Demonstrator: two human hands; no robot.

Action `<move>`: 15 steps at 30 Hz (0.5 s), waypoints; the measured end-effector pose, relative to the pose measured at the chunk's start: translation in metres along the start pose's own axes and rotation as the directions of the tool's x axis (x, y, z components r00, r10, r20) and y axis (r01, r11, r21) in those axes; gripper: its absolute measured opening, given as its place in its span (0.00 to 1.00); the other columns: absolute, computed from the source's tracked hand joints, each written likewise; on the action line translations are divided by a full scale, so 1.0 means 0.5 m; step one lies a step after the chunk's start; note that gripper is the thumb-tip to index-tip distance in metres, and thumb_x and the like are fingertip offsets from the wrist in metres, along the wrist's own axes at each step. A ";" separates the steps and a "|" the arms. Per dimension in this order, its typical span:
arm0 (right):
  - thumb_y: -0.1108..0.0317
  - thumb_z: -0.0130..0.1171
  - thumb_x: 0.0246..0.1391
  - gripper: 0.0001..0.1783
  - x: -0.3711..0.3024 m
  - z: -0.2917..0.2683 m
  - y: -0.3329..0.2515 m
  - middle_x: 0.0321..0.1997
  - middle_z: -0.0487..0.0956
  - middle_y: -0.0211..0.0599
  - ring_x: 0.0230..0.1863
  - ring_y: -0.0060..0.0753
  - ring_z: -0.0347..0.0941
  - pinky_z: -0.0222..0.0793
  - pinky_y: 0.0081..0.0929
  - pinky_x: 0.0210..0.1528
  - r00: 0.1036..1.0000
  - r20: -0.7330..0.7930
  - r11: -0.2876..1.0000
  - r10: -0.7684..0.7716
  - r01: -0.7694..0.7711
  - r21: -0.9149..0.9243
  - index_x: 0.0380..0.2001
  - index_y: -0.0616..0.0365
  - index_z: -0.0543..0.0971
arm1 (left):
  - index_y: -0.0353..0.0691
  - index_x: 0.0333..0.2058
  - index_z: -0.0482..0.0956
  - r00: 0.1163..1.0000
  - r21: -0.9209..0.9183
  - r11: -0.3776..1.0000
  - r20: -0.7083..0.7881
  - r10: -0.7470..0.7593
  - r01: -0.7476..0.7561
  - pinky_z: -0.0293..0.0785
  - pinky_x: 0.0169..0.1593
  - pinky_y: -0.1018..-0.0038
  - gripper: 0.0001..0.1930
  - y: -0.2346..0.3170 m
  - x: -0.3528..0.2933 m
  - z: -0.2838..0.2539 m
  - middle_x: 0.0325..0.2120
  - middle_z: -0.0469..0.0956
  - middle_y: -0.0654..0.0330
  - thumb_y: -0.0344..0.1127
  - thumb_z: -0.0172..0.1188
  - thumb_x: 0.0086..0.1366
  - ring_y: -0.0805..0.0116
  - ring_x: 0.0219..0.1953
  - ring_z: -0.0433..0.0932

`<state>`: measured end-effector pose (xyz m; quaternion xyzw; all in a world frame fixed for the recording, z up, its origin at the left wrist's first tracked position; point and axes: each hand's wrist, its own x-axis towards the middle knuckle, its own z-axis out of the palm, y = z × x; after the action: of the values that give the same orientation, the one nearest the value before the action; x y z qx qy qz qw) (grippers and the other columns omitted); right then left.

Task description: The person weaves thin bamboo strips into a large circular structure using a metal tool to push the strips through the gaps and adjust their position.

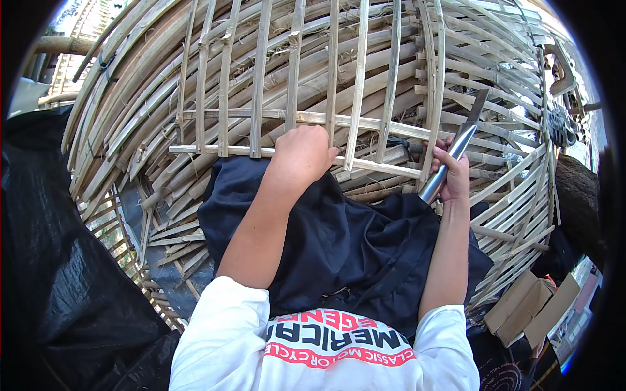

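Note:
A lattice of split bamboo strips (358, 78) lies before me, its upright slats crossing two long strips near my lap. My left hand (303, 153) is closed at the near edge of this lattice, knuckles up, gripping it where an upright slat meets the crosswise strips. In my right hand (451, 171) is a metal-handled blade (463, 139), with a shiny tapered handle and a flat, dark, narrow blade. It points up and away to the right, beside the lattice's right end. The right fingers wrap the handle close to the last upright slats.
Curved bamboo strips (130, 85) are stacked beneath and around the lattice. A black plastic sheet (72, 241) hangs at the left. Dark cloth (313, 228) covers my lap. An open cardboard box (521, 306) stands at the lower right, below a dark log (577, 195).

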<state>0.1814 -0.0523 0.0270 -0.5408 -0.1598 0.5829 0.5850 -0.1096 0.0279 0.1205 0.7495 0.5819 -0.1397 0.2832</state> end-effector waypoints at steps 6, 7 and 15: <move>0.82 0.67 0.43 0.24 0.006 0.012 0.009 0.45 0.79 0.56 0.35 0.34 0.82 0.75 0.19 0.24 0.998 -0.050 0.996 -0.044 0.041 -0.073 0.42 0.58 0.66 | 0.31 0.32 0.81 1.000 0.077 0.997 0.028 -0.001 -0.002 0.75 0.48 0.55 0.19 -0.004 0.011 0.014 0.32 0.82 0.43 0.46 0.58 0.65 0.45 0.40 0.80; 0.82 0.67 0.43 0.24 0.001 0.025 0.006 0.44 0.80 0.56 0.33 0.32 0.82 0.74 0.19 0.23 0.994 -0.082 0.995 -0.069 0.063 -0.074 0.42 0.58 0.66 | 0.31 0.32 0.81 0.999 0.075 0.997 0.031 0.010 -0.013 0.75 0.48 0.55 0.19 -0.005 0.014 0.019 0.32 0.82 0.43 0.46 0.58 0.65 0.45 0.40 0.80; 0.81 0.67 0.45 0.24 0.001 0.019 0.004 0.45 0.79 0.56 0.39 0.37 0.82 0.74 0.18 0.23 0.995 -0.047 0.992 -0.086 0.081 -0.100 0.43 0.61 0.66 | 0.29 0.34 0.78 0.996 -0.140 0.990 0.088 0.030 -0.017 0.75 0.36 0.64 0.14 -0.028 0.029 0.025 0.19 0.80 0.53 0.38 0.63 0.60 0.60 0.25 0.82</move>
<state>0.1730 -0.0484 0.0286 -0.5764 -0.1958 0.5355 0.5854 -0.1174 0.0342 0.0990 0.7276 0.5680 -0.1292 0.3624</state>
